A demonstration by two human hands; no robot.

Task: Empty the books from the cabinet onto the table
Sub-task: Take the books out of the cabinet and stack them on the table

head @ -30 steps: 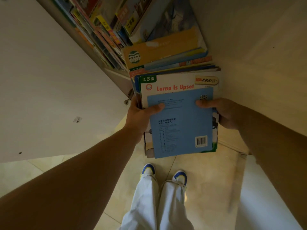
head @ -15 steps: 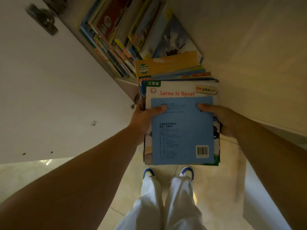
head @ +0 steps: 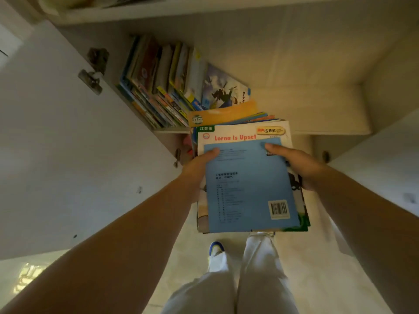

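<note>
So I'm holding a stack (head: 251, 184) of thin books with both hands, out in front of the cabinet (head: 294, 71) over the floor (head: 317, 257). My left hand (head: 197, 168) grips the stack's left edge, thumb lying across the blue cover on top. My right hand (head: 299, 166) grips the right edge the same way, thumb on the cover's far right corner. The far edge of the stack is near the shelf lip, and I can't tell if the lower books touch it.

Room to move: the open door (head: 68, 143) walls off the whole left side, with its hinges (head: 93, 73) at the far end. Another white panel (head: 385, 173) sits on the right, close to my right forearm. Between them the floor is open toward me, with my legs (head: 238, 286) right under the stack's near edge.

Far left inside the cabinet, a row of books (head: 163, 85) leans against the side wall, well apart from my hands. The right part of that shelf is bare.

Compared with half a second back, the stack has come further out and toward me, and the view has tilted up, so more of the shelf interior and the board above it shows. Both grips look unchanged.
</note>
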